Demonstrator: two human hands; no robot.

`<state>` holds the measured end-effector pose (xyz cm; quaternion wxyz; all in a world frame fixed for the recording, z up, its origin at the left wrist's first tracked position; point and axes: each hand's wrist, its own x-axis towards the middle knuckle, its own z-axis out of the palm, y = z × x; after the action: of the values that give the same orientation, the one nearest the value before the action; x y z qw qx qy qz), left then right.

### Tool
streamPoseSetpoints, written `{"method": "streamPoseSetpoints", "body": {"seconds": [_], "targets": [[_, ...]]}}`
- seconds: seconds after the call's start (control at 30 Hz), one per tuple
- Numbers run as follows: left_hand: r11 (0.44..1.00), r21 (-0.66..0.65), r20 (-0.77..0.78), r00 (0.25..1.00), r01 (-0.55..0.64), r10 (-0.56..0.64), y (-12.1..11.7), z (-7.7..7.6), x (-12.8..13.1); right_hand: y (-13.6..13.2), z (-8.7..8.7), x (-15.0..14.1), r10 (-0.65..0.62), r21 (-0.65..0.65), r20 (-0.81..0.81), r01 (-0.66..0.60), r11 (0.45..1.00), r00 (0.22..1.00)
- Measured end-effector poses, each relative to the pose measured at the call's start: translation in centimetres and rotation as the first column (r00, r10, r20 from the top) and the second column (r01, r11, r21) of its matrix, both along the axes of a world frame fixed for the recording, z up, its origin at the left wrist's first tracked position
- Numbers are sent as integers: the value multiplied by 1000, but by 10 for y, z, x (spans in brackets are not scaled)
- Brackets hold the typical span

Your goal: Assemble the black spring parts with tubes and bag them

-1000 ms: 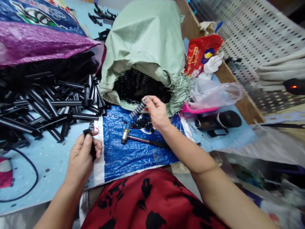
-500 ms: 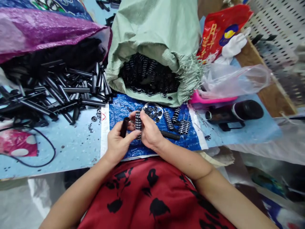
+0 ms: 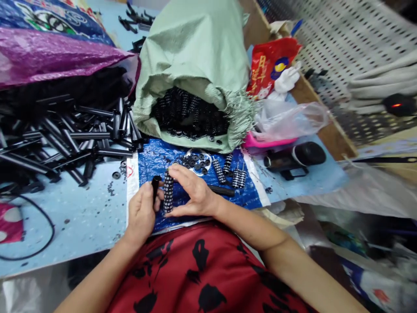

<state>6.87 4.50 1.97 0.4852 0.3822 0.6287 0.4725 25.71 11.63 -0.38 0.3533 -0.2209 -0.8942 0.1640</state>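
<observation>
My left hand [image 3: 141, 212] is closed around a short black tube [image 3: 155, 187], held upright over the blue woven sheet [image 3: 153, 157]. Right beside it, my right hand [image 3: 190, 193] pinches a stack of black ring-shaped parts [image 3: 168, 192] with pale gaps between the rings. The two hands touch near the sheet's front edge. Loose black rings [image 3: 197, 161] and several more ring stacks [image 3: 228, 169] lie on the sheet behind my right hand. A hammer's black handle [image 3: 221, 190] shows just past my right wrist.
A pale green sack [image 3: 192, 56] full of ring stacks lies open behind the sheet. A heap of long black tubes [image 3: 68, 139] spills from a purple bag [image 3: 48, 56] at left. A black cylinder [image 3: 295, 157], a pink tray [image 3: 260, 141] and a clear plastic bag [image 3: 293, 119] sit at right.
My right hand came back from the sack's mouth with a ring stack and met my left hand, which moved right with the tube. More ring stacks now lie on the sheet.
</observation>
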Motion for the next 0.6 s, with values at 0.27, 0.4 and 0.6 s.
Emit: {"method": "streamPoseSetpoints", "body": {"seconds": [0.27,0.4,0.6], "targets": [[999,-14,173,984,-47,49,2,-9,10,-10,3,-4,-171,257,41,155,954,984],[991,-105,332,937,-79,110,5,-20,5,-16,2,-4,-192,228,110,163,960,975],[994,-90,275,958,-61,83,3,-20,4,-18,1,-5,-169,91,129,158,983,977]]}}
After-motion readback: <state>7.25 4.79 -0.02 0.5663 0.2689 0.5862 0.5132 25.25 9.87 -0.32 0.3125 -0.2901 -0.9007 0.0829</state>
